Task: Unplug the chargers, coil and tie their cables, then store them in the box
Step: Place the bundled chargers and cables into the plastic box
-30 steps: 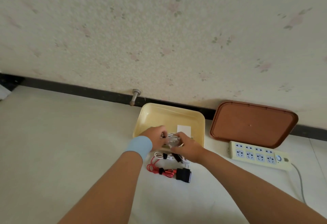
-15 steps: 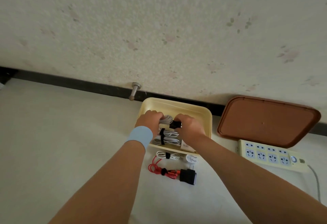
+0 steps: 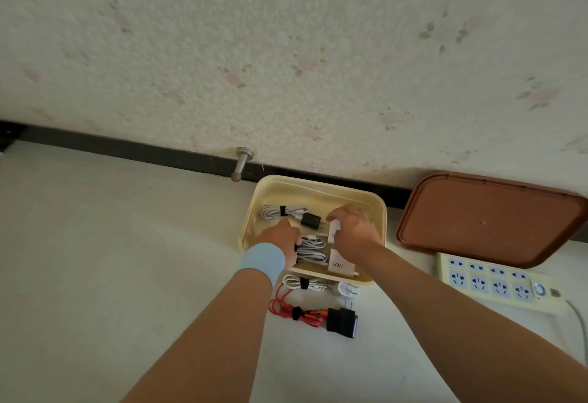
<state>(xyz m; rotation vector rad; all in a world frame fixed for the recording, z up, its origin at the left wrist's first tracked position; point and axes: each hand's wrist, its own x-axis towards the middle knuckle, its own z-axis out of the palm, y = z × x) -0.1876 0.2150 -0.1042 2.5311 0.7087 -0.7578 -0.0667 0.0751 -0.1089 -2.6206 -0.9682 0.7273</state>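
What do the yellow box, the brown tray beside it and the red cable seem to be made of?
The yellow box looks like smooth, slightly glossy plastic: moulded rounded corners, soft shine on the rim. The brown tray seems plastic too, matt, with a moulded raised edge. The red cable may be rubbery or braided; too small to tell.

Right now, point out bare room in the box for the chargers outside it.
Bare: the strip between the far wall of the box and the black charger. Crowded: near half, holding white cables, the 90W charger, the left hand and right hand.
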